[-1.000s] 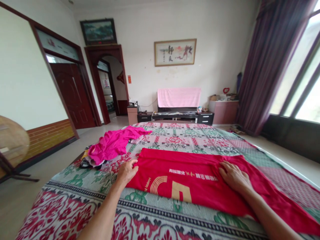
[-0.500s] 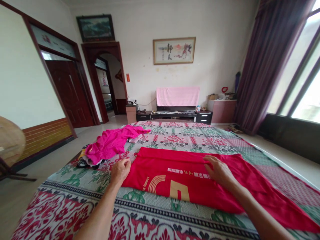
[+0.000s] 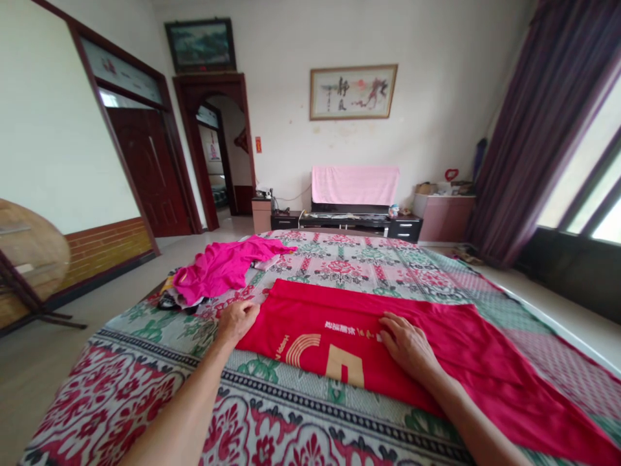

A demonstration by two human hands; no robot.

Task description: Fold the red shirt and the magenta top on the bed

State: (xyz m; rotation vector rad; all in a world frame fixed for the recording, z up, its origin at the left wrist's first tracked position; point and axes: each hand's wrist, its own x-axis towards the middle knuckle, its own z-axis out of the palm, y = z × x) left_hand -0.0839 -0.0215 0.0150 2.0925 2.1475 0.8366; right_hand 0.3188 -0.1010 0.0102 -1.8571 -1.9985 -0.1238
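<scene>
A red shirt (image 3: 456, 353) with gold and white print lies spread flat on the patterned bedspread (image 3: 339, 259). My left hand (image 3: 236, 320) pinches the shirt's left edge with curled fingers. Flat on the cloth near the white lettering rests my right hand (image 3: 407, 343), its fingers stretched out. The shirt's right part runs on past my right forearm toward the bed's corner.
A crumpled pink garment (image 3: 220, 268) lies on a small pile of clothes at the bed's left edge. A folded round wooden table (image 3: 24, 249) leans at the far left. Beyond the bed stand a low TV cabinet (image 3: 354, 223) with a pink cloth, a doorway and purple curtains (image 3: 528, 129).
My right hand has slid left across the red shirt, from its right part to near the lettering. My left hand has stayed at the left edge.
</scene>
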